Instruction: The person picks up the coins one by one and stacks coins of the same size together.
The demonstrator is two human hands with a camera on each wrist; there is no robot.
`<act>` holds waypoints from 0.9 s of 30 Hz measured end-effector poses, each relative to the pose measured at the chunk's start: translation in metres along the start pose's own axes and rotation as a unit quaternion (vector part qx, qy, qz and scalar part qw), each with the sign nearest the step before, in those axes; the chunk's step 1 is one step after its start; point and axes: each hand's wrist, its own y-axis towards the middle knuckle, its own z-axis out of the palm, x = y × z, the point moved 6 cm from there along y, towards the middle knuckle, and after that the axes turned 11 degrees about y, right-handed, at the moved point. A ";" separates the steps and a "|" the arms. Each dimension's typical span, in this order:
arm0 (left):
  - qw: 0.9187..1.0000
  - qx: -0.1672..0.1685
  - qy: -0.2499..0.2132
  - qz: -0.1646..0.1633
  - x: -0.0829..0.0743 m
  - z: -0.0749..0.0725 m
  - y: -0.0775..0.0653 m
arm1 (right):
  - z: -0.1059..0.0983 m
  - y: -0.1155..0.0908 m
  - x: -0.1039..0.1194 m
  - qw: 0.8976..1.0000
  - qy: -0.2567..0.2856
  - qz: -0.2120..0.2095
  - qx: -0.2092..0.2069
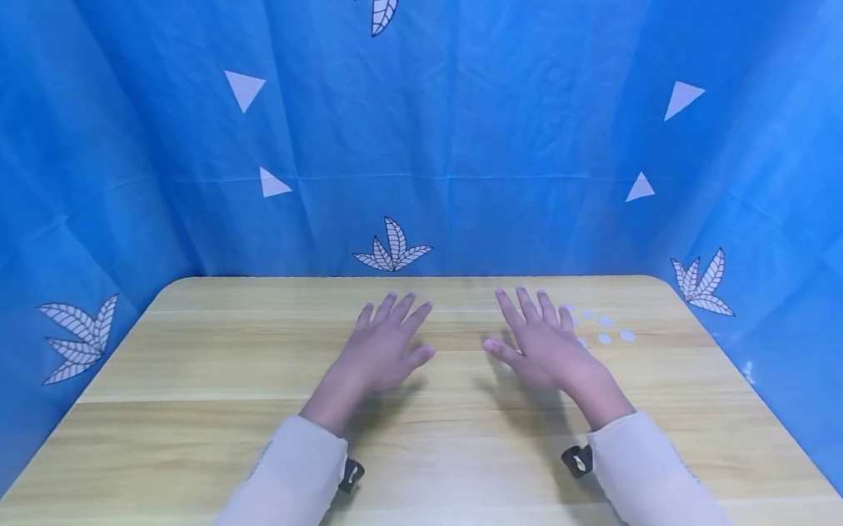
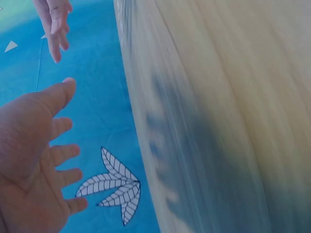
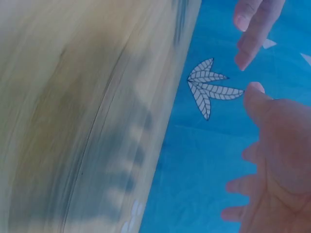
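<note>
My left hand (image 1: pixel 384 346) is held palm down above the wooden table (image 1: pixel 247 337), fingers spread and nothing in it. Opposite it, my right hand (image 1: pixel 541 340) hovers in the same way, its fingers straight and apart. Several small white discs (image 1: pixel 605 339) lie on the table just right of the right hand, some partly hidden behind its fingers. In the left wrist view the left palm (image 2: pixel 29 160) shows bare, with the hand's shadow on the wood beside it. The right palm (image 3: pixel 286 160) is bare too in the right wrist view.
A blue curtain (image 1: pixel 526 78) with white leaves and triangles hangs behind the table and along both sides. The table's far corners are rounded. Both forearms wear pale sleeves (image 1: pixel 276 493), with a dark strap (image 1: pixel 577 460) showing at each wrist.
</note>
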 end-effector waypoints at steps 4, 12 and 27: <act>1.000 0.002 -0.013 0.011 -0.010 0.001 0.008 | -0.003 -0.003 -0.007 1.000 0.009 0.004 0.001; 0.998 0.008 -0.051 0.037 -0.034 0.002 0.024 | -0.010 -0.010 -0.027 1.000 0.016 0.020 0.008; 0.992 0.018 -0.080 0.092 -0.076 0.013 0.053 | -0.027 -0.026 -0.064 0.999 0.020 0.034 0.003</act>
